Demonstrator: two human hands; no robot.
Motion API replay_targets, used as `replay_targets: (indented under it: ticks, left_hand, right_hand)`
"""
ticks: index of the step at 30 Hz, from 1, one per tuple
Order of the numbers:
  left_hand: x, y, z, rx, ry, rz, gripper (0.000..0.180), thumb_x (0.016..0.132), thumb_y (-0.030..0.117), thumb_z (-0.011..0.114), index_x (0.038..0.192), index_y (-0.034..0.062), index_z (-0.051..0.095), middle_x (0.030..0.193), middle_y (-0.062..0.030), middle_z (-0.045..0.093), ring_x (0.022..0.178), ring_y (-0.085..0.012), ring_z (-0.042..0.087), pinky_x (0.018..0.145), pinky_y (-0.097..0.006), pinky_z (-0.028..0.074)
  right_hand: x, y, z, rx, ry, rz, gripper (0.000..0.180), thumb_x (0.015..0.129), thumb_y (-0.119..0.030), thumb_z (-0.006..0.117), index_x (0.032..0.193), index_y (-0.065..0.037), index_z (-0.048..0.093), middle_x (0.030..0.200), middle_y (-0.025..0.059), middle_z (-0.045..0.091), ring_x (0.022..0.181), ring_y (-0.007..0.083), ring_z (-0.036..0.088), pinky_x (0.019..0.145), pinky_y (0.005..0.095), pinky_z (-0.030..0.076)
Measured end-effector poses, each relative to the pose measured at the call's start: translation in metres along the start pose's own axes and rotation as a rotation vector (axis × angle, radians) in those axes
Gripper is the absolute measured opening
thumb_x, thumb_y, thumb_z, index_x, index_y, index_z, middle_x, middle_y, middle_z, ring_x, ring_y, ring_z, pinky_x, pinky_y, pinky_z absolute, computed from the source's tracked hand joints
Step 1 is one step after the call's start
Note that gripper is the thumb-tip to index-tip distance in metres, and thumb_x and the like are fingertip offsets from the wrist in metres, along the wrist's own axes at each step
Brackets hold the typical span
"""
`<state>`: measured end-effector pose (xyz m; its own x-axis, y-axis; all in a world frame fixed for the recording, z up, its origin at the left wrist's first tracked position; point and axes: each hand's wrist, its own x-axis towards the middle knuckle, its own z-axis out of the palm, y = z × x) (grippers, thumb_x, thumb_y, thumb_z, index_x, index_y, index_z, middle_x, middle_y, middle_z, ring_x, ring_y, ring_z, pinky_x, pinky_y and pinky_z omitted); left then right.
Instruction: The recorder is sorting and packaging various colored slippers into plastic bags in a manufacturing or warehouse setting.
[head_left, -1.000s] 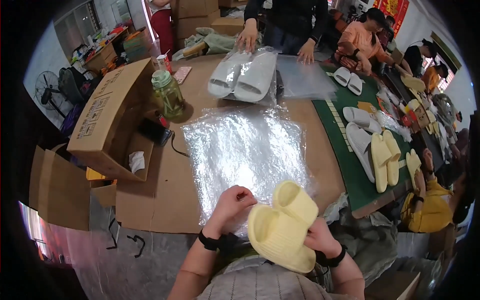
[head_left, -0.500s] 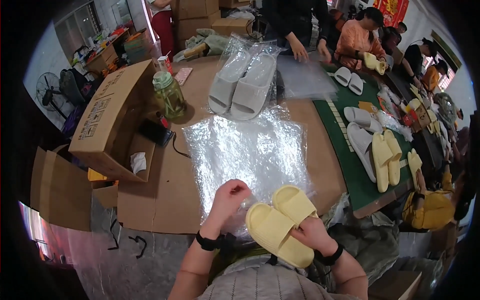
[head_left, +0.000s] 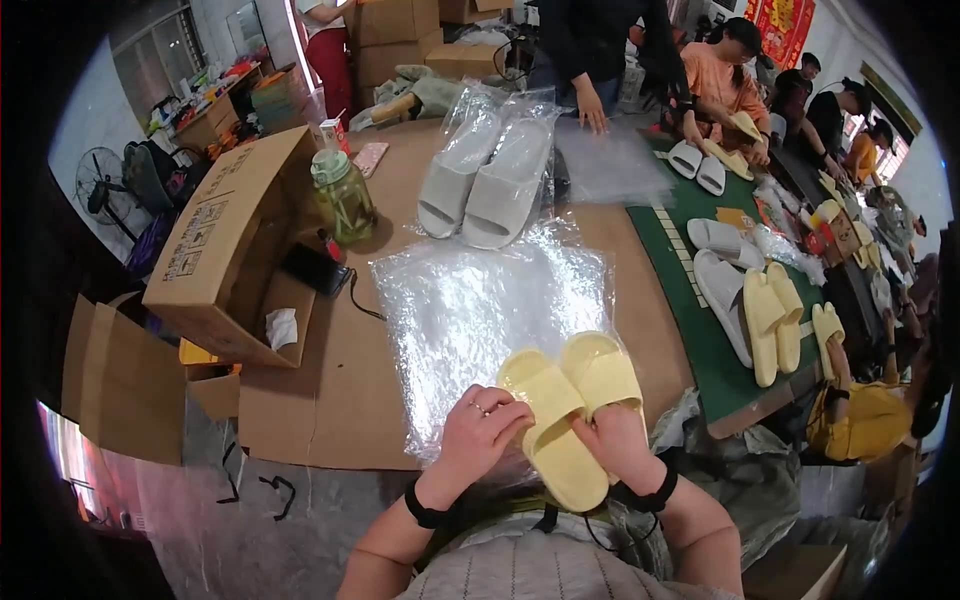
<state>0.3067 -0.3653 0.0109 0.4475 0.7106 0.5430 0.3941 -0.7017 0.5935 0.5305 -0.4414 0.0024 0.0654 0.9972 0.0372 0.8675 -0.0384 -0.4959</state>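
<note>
My right hand (head_left: 618, 445) grips a pair of pale yellow slippers (head_left: 548, 400), its fingers inside the openings of the straps. They lie side by side, toe ends away from me, over a clear plastic bag (head_left: 460, 310) spread on the table. A sheen at the toes suggests film over them. My left hand (head_left: 482, 430) is closed in a pinch at the left slipper's edge, seemingly on the bag's mouth; the film between its fingertips is hard to make out. Beyond the bag lies a pair of grey slippers (head_left: 490, 195) in clear plastic.
An open cardboard box (head_left: 230, 235), a green bottle (head_left: 343, 195) and a black phone (head_left: 315, 268) stand at left. More clear bags (head_left: 615, 165) lie at the back. On the green mat (head_left: 668, 225) at right are grey and yellow slippers (head_left: 765, 325). Several co-workers handle slippers beyond.
The yellow slippers have moved forward over the bag and turned more upright. My left hand has come down and right to the left slipper's edge. A co-worker's hand has reached toward the white slippers.
</note>
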Motion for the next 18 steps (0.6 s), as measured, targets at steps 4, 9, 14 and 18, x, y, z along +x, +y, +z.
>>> replay_targets:
  ticks: [4,9,14,18]
  left_hand:
    - [0.0,0.0,-0.006,-0.125,0.006,-0.111,0.013,0.076,0.011,0.079,0.088,0.0101,0.074,0.091,-0.0042,0.066,0.085,-0.0245,0.061,0.074,-0.035,0.051]
    - [-0.002,0.005,-0.006,-0.165,-0.039,0.002,0.016,0.083,0.014,0.074,0.099,0.0099,0.071,0.106,-0.0029,0.07,0.088,-0.0264,0.063,0.076,-0.035,0.052]
    - [-0.001,0.021,-0.022,-0.264,-0.148,0.025,0.012,0.084,0.005,0.071,0.095,0.0058,0.068,0.108,-0.0048,0.072,0.083,-0.0207,0.061,0.076,-0.032,0.049]
    - [-0.015,0.021,-0.017,-0.606,-0.24,-0.176,0.009,0.087,0.001,0.066,0.095,0.004,0.065,0.108,-0.007,0.073,0.084,-0.0182,0.062,0.078,-0.031,0.049]
  right_hand:
    - [0.007,-0.008,0.009,0.03,-0.043,-0.142,0.042,0.089,-0.032,0.067,0.066,0.003,0.064,0.065,0.0217,0.062,0.06,0.0373,0.062,0.058,0.0465,0.05]
    - [0.027,-0.016,0.028,0.064,-0.072,-0.193,0.037,0.086,-0.03,0.068,0.071,0.004,0.065,0.071,0.0234,0.064,0.069,0.0391,0.064,0.065,0.0478,0.051]
    - [0.054,-0.017,0.045,0.091,-0.086,-0.258,0.036,0.088,-0.028,0.068,0.071,0.004,0.064,0.072,0.0251,0.063,0.071,0.0406,0.063,0.068,0.0472,0.051]
    - [0.075,-0.042,0.04,0.136,-0.015,-0.136,0.043,0.096,-0.034,0.061,0.075,0.003,0.064,0.075,0.0257,0.063,0.069,0.0412,0.063,0.066,0.048,0.05]
